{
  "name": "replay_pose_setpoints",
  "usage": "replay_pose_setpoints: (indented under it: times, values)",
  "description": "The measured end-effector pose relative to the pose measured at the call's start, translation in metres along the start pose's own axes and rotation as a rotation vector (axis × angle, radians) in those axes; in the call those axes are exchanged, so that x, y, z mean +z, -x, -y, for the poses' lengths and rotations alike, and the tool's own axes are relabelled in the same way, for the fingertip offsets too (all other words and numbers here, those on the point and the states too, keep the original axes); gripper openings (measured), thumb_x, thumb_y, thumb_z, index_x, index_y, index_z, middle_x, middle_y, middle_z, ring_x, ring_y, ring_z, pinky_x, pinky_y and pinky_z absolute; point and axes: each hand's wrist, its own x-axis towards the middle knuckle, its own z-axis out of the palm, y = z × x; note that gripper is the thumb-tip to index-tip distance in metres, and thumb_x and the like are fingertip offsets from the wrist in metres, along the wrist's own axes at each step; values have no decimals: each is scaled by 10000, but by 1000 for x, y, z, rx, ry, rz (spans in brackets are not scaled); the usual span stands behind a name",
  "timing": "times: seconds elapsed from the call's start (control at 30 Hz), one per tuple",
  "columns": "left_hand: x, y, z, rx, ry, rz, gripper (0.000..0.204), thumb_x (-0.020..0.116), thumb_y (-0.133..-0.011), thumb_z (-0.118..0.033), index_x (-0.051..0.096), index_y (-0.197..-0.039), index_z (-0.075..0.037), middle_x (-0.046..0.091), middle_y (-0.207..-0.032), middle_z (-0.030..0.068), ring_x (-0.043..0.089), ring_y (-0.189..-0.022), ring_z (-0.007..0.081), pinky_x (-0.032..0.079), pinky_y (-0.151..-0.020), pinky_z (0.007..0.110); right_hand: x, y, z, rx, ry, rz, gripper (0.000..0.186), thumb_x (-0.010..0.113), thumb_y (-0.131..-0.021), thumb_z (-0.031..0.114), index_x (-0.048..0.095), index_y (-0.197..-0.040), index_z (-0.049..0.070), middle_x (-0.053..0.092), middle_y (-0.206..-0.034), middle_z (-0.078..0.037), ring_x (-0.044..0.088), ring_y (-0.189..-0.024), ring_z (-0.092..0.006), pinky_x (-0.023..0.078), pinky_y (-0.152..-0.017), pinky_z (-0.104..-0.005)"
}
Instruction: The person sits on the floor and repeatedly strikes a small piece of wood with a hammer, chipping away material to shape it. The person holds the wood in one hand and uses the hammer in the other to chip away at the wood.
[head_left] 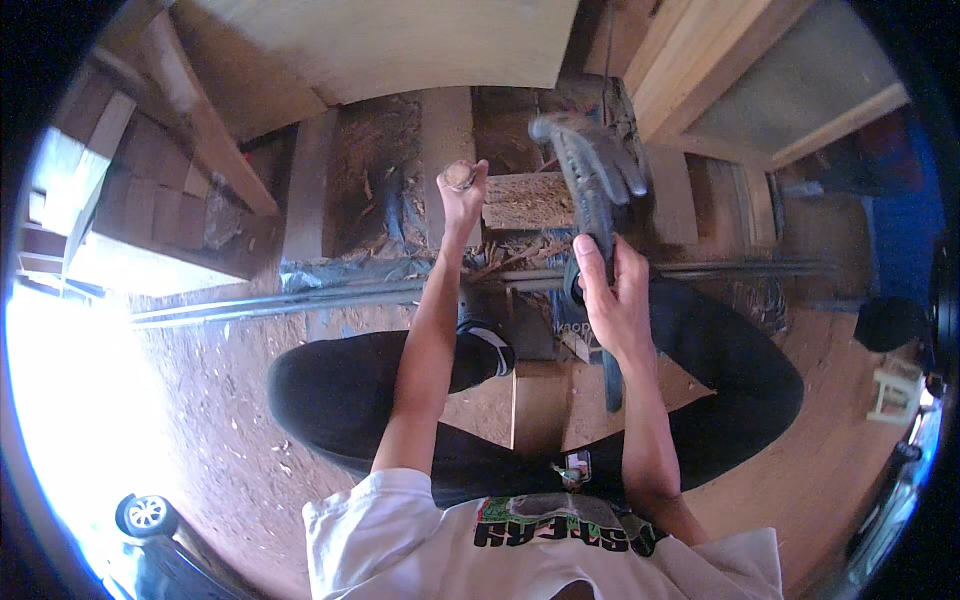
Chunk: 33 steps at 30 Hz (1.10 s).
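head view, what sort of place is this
Probably a carpentry workshop: the right hand grips what looks like a claw hammer, a wooden frame stands at upper right, and wood chips lie scattered around.

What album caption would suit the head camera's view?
Right hand gripping a claw hammer, left hand closed around a round-ended, wood-coloured piece, wood shavings strewn nearby.

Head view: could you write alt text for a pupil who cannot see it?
A person's right grip holds a claw hammer by its handle, while the left grip clasps a round-ended wooden piece. Dark-trousered legs bend outward over a littered brown floor.
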Motion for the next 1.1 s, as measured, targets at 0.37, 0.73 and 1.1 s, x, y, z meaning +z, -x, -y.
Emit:
replay_pose_setpoints:
  times: [0.37,0.73,1.1]
  values:
    - [6,5,-16,232,-68,119,59,676,-783,-82,648,-786,-30,657,-726,31,574,-650,114,460,-583,300,61,-48,-24,-104,461,142,534,537,-943,447,548,-793,-66,539,-634,-197,542,-587,-266,425,-591,-418]
    - [7,4,4,75,-36,117,284,716,-795,-115,524,-625,10,552,-566,48,511,-539,124,446,-549,324,25,-18,46,-74,40,189,404,580,-942,378,608,-937,-25,547,-632,-67,482,-588,-139,398,-569,-331]
    - [6,15,-17,120,70,-237,233,722,-827,-108,545,-702,-24,568,-659,23,539,-634,120,437,-620,277,10,-2,-4,178,-60,154,404,529,-967,395,553,-812,23,466,-603,1,416,-547,-89,345,-498,-297]
